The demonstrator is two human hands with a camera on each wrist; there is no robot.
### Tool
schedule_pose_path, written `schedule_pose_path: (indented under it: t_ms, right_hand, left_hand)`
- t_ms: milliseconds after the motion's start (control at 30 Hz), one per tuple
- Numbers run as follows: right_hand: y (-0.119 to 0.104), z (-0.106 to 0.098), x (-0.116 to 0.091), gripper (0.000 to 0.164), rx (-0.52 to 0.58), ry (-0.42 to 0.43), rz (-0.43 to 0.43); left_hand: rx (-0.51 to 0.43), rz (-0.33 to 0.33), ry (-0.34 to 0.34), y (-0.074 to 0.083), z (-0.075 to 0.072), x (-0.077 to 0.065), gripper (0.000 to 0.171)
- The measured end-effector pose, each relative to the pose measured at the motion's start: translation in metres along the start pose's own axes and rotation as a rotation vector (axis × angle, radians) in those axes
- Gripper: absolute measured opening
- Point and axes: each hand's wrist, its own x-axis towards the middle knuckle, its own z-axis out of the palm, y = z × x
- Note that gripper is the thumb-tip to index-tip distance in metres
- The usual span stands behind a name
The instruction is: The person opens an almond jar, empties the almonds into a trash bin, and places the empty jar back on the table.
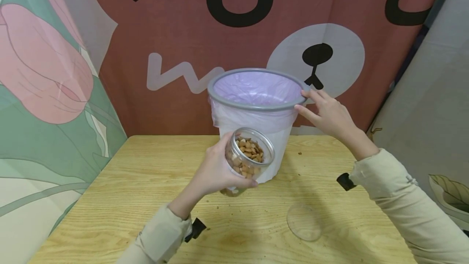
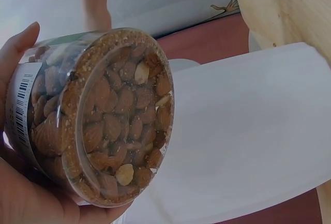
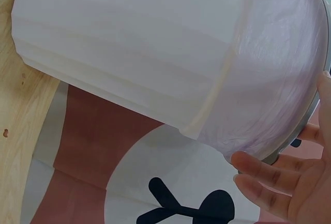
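Note:
My left hand grips a clear plastic jar of almonds round its side. The jar is tilted, its mouth uncovered, and almonds show inside. A barcode label is on its wall. In the left wrist view, the base shows almonds, a few pale nuts and crumbs. Behind the jar in the head view stands a white trash bin with a grey rim and a thin purple bag lining it. The thumb and fingers of my right hand hold the rim at its right side.
A clear round lid lies on the wooden table, right of my left hand. Small brown crumbs are scattered on the tabletop. A printed cloth hangs behind the bin, with more cloth at both sides.

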Motion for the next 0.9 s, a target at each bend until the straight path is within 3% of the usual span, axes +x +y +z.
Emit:
schedule_pose_path:
  t_ms: [367, 900]
  right_hand:
    - [-0.002, -0.004, -0.001, 0.059, 0.007, -0.017, 0.004]
    - [-0.001, -0.002, 0.0, 0.059, 0.002, -0.007, -0.002]
  left_hand:
    - [-0.041, -0.026, 0.071, 0.007, -0.014, 0.004, 0.103]
    - [0.053, -0.066, 0.085, 0.013, -0.021, 0.007, 0.097]
